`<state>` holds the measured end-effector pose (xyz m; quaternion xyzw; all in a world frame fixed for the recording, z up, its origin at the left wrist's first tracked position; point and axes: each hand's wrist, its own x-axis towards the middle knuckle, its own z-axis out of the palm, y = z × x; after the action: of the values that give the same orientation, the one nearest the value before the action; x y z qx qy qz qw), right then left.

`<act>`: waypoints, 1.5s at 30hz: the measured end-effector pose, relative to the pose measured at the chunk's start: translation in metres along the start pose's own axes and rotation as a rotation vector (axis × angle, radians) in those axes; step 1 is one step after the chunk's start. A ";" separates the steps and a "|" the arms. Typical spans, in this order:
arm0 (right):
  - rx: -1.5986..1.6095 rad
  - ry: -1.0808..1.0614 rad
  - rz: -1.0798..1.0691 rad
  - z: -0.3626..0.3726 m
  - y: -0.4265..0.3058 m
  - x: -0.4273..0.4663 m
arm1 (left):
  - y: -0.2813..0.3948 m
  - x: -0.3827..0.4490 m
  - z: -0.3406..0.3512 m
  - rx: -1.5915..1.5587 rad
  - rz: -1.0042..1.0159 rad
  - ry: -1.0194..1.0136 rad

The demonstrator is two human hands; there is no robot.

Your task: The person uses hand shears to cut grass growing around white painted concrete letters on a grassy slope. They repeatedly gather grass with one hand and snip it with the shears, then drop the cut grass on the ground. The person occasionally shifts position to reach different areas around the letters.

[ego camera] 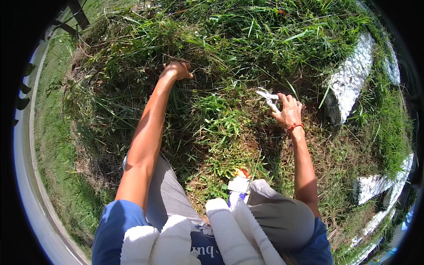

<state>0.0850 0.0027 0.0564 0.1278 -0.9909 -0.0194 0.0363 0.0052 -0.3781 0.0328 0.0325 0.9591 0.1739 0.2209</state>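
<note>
My right hand (290, 111), with a red cord bracelet (294, 126) at the wrist, is wrapped around a pair of pruning shears (269, 98). Their metal jaws stand apart and point up and left, above low weeds. Further left, my left hand (178, 70) reaches down into a tangle of grass and weeds (145, 63). A brown woody stem (175, 59) crosses just beyond its knuckles. The fingers curl downward and are partly hidden, so whether they grip any stalks cannot be made out. Leafy green weeds (228, 124) grow between both hands.
White-painted rocks (352, 78) border the right side, with another white rock (369, 188) lower down. A shoe (239, 185) shows beside my bent knee. White towelling (228, 232) hangs over my front. At far left runs a paved road (25, 159); dark posts (79, 15) stand upper left.
</note>
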 end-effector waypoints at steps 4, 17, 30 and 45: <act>-0.010 -0.009 -0.039 0.018 0.003 -0.006 | 0.091 -0.014 0.038 0.189 0.147 -0.020; -0.066 -0.078 -0.053 0.041 -0.009 0.017 | 0.119 0.061 0.148 -0.121 0.347 0.432; 0.141 -0.198 -0.164 0.083 -0.067 0.042 | 0.109 0.042 0.142 -0.158 0.351 0.574; 0.124 0.160 0.065 0.022 -0.014 -0.011 | 0.060 0.006 0.003 -0.442 0.312 -0.255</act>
<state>0.0973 -0.0078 0.0332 0.0989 -0.9878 0.0533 0.1080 -0.0001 -0.3202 0.0481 0.1520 0.8461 0.4046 0.3118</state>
